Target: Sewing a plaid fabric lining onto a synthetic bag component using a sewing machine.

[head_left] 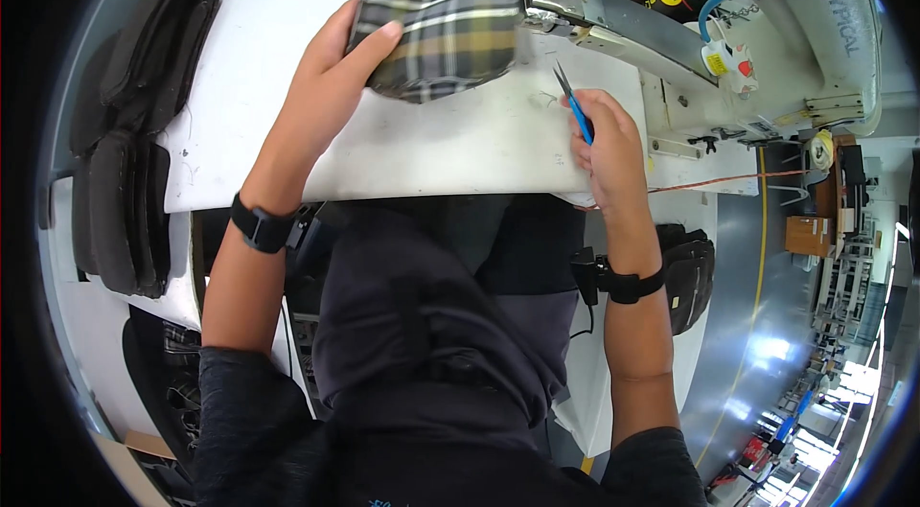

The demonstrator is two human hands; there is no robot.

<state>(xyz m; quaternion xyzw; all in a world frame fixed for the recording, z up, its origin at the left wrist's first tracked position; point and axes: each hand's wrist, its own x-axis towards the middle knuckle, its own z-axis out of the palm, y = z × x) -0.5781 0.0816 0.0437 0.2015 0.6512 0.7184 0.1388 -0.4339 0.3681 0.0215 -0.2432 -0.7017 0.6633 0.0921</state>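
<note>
My left hand [337,61] grips the left edge of a plaid fabric piece [441,13], dark green, yellow and white, with the thumb lying on top. The piece has rounded corners and a seam along its near edge; its far end runs out of view. On the right, my right hand [606,138] is closed around small blue-handled thread snips [578,109], their dark pointed tips aimed away from me. A sewing machine's narrow arm [623,23] reaches in from the right, its end beside the fabric's right edge.
Stacks of dark padded pieces [129,210] line the table's left side. The white tabletop [479,148] ends in front of my lap. A white thread spool [719,57] sits by the machine, and an orange cord [714,182] runs off to the right. A dark bag [685,277] lies right of my forearm.
</note>
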